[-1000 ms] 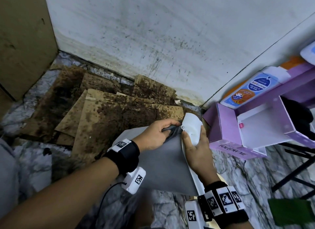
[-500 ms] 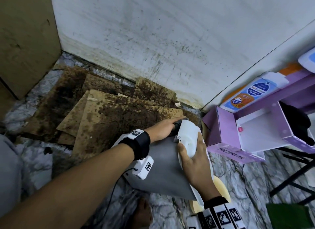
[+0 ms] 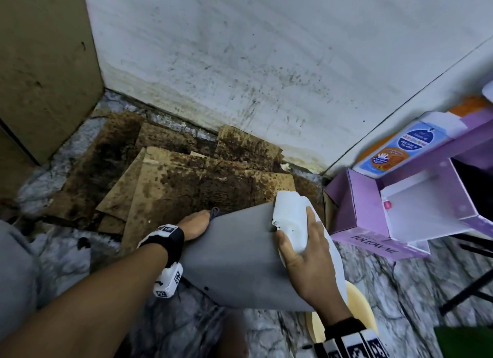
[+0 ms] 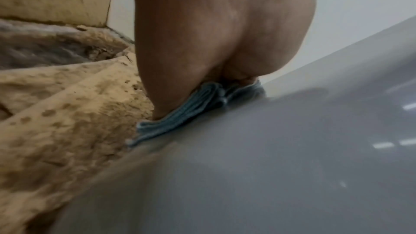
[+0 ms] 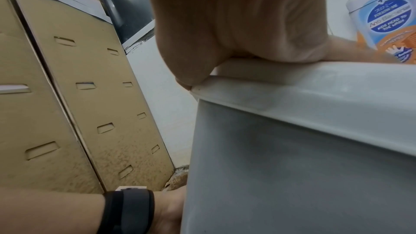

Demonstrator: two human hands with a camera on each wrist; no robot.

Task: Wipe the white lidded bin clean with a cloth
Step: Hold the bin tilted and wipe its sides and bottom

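Observation:
The bin (image 3: 234,259) has a grey body and a white lid (image 3: 290,219), and it is tipped over on its side above the floor. My left hand (image 3: 196,223) holds a folded grey-blue cloth (image 3: 214,213) against the bin's far left side. In the left wrist view the cloth (image 4: 191,111) is squeezed between my hand (image 4: 220,33) and the grey wall (image 4: 270,166). My right hand (image 3: 301,253) grips the lid, thumb on the grey side. In the right wrist view its fingers (image 5: 243,24) curl over the lid's rim (image 5: 315,95).
Stained cardboard sheets (image 3: 186,187) cover the floor by the dirty wall. A purple box (image 3: 368,213) and a blue-labelled bottle (image 3: 394,149) stand close on the right. A yellow basin (image 3: 360,312) sits under the bin. A tall cardboard box (image 3: 40,64) stands at the left.
My left hand has slid the cloth away from the lid and leftward over the bin's grey side. The right hand keeps its hold on the lid.

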